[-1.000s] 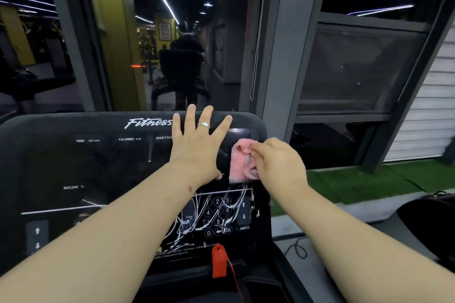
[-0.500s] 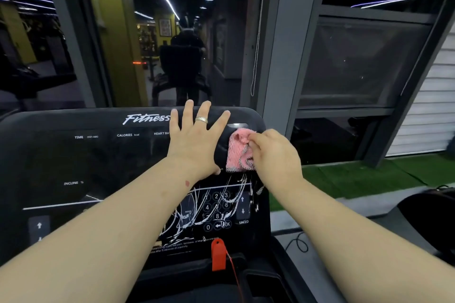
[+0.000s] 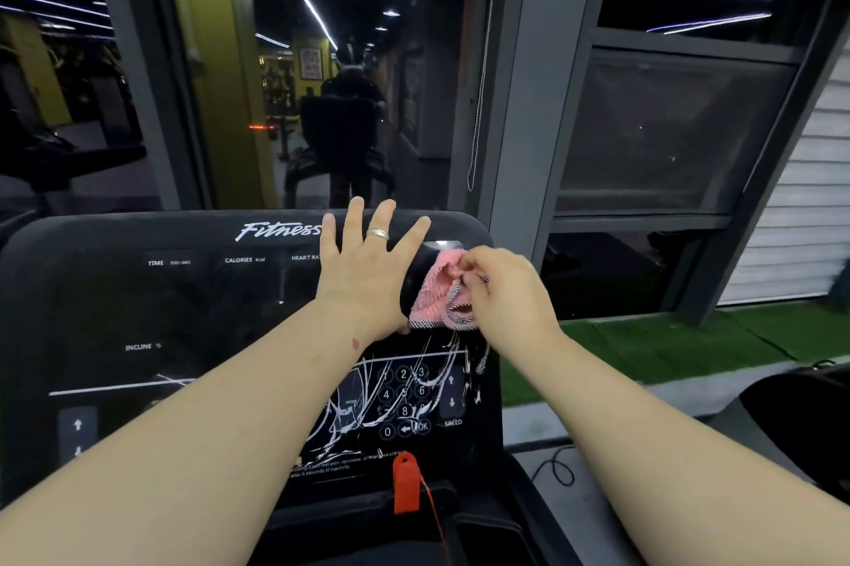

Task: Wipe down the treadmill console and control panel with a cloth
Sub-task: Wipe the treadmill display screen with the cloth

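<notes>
One pink cloth (image 3: 434,296) is sitting bunched up against the top right part of the black treadmill console (image 3: 184,312). It has a black and white edge that is hanging down a little. The right hand (image 3: 503,296) is pinching the cloth with curled fingers and pressing it on the dark screen. The left hand (image 3: 363,268) is lying flat on the console just beside the cloth, with its fingers spread wide and holding nothing. A ring (image 3: 377,233) is shining on one of its fingers. The fingertips are reaching up over the top edge, next to the white word "Fitness" (image 3: 278,230).

Lower down, the control panel (image 3: 404,404) is showing number buttons, arrows and lots of white scratchy lines. A red safety key (image 3: 406,482) is sticking up below the panel, with a thin red cord running down from it. Behind the console, a big dark window (image 3: 322,59) is showing gym lights. Green turf (image 3: 667,344) is lying on the floor to the right.
</notes>
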A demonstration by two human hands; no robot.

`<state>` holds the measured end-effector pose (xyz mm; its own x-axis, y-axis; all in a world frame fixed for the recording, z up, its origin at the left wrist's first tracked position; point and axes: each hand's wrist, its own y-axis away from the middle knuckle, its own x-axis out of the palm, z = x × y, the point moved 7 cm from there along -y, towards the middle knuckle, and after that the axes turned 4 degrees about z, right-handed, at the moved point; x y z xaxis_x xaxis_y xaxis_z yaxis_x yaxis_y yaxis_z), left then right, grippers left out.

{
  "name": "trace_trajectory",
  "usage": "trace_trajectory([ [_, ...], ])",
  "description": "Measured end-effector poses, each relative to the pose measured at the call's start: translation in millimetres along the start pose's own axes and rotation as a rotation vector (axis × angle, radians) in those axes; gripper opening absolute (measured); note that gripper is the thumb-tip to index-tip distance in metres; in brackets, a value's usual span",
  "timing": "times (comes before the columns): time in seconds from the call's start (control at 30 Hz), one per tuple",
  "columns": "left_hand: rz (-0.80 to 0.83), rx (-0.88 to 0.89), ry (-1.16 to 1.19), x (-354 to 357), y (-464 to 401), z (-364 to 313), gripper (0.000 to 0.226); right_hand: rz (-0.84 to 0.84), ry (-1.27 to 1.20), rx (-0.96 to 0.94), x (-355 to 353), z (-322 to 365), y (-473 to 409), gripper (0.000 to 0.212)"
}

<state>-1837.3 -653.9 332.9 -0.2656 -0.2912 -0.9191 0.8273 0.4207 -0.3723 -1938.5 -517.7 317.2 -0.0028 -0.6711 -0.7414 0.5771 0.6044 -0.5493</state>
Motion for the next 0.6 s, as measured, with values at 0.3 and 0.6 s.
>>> trace_trajectory([
  [0.3,-0.005,-0.005,-0.018,-0.9,1.0,0.4,0.14,-0.095,0.225,-0.13,16.6,20.9,17.8,0.038],
  [0.6,-0.003,0.011,0.006,1.1,0.9,1.8,0.139,-0.054,0.284,-0.326,19.0,9.2,19.8,0.043],
])
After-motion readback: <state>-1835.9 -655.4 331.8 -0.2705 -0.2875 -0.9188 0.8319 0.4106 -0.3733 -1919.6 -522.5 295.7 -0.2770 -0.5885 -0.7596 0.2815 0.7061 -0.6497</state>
